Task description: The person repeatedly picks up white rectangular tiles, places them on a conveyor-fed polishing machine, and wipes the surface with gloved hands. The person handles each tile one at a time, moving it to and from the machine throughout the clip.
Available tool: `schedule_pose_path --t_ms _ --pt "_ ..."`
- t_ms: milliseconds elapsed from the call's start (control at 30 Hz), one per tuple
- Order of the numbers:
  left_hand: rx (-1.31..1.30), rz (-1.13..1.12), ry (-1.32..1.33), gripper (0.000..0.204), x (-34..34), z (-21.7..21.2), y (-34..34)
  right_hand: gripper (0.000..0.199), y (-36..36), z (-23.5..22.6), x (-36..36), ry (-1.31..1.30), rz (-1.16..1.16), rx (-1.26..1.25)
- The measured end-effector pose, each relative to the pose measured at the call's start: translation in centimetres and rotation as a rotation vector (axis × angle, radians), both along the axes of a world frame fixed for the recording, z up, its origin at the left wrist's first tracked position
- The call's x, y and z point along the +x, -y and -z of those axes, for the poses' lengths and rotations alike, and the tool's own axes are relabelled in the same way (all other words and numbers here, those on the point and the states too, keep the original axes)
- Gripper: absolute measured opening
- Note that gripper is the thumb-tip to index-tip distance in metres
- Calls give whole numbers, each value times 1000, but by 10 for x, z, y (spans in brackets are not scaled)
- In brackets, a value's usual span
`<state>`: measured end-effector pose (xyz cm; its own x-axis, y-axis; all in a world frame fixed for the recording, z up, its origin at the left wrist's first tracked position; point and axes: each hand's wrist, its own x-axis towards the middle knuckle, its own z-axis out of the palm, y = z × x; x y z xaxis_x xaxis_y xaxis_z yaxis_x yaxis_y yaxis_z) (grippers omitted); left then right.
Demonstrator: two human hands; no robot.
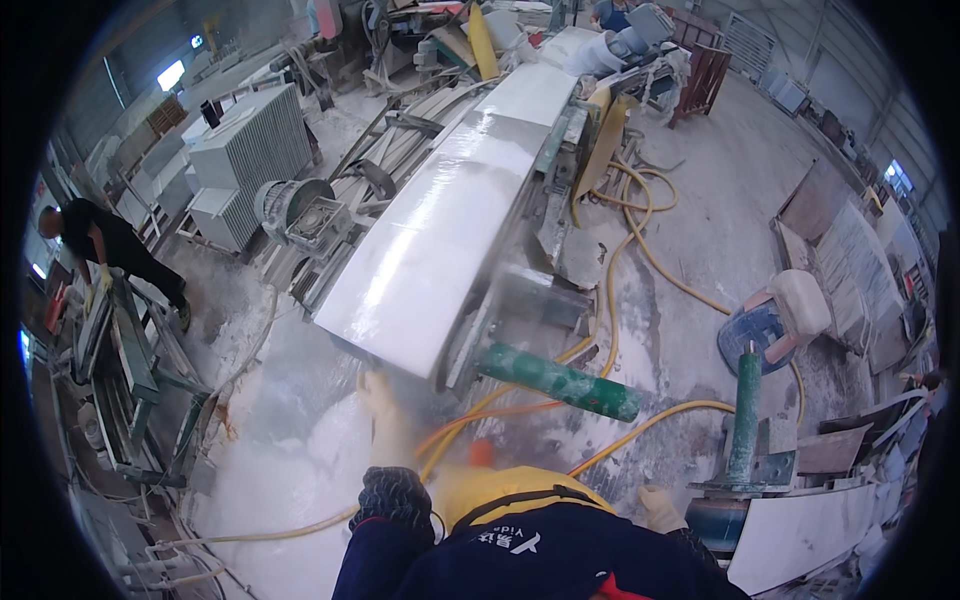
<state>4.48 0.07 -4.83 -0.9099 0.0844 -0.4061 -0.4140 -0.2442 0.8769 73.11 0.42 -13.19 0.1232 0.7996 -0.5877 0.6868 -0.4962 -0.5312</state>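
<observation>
A long, wet white stone slab (440, 215) lies on a machine bed and runs away from me. My left hand (378, 395), in a pale glove, is just below the slab's near edge, fingers extended toward its underside. Haze there hides whether it touches the stone. Down at my right side, my right hand (661, 509) is gloved too, with its fingers curled in and nothing visible in them. A green roller (560, 381) sticks out to the right of the slab's near end. I wear a yellow apron (520, 487).
Yellow hoses (648, 245) wind across the dusty floor. To the right stand a blue and beige chair (800, 305), an upright green post (746, 415) and leaning slabs (855, 270). A motor (295, 205) sits left of the bed. A co-worker (125, 245) bends over metal frames at far left.
</observation>
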Motion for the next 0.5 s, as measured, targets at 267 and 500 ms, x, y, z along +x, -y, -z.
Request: schedule_pose_path --t_ms 267,500 --pt "90 -55 47 59 -14 -74 -48 32 29 -36 -42 -182 112 -106" --pt "162 -2 145 54 -12 -106 -60 29 -23 -63 -48 -23 15 -151"
